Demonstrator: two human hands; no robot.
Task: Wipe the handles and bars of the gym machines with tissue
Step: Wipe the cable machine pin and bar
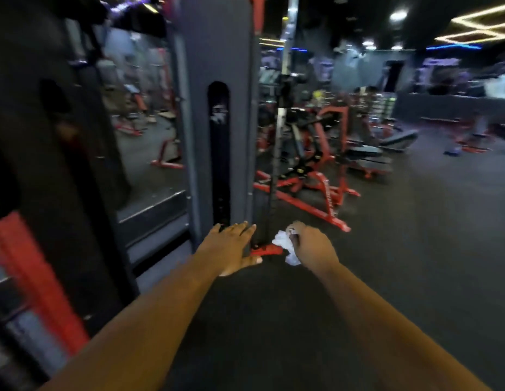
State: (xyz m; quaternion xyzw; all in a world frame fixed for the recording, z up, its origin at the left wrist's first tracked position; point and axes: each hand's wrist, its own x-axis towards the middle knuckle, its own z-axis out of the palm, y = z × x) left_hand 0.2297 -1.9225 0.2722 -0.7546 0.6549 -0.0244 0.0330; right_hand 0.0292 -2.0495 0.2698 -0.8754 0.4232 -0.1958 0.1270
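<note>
A short red handle bar (266, 250) hangs low from a black strap beside the grey cable machine column (217, 66). My right hand (313, 246) grips a crumpled white tissue (286, 245) and holds it against the right end of the red bar. My left hand (231, 248) is stretched out with straight fingers, its thumb at the left end of the bar. Whether the left hand touches the bar is unclear.
The grey column and a dark frame with a red pad (34, 275) stand to the left. Red and black weight machines and benches (316, 165) fill the space behind the bar. Dark rubber floor (415, 249) spreads to the right.
</note>
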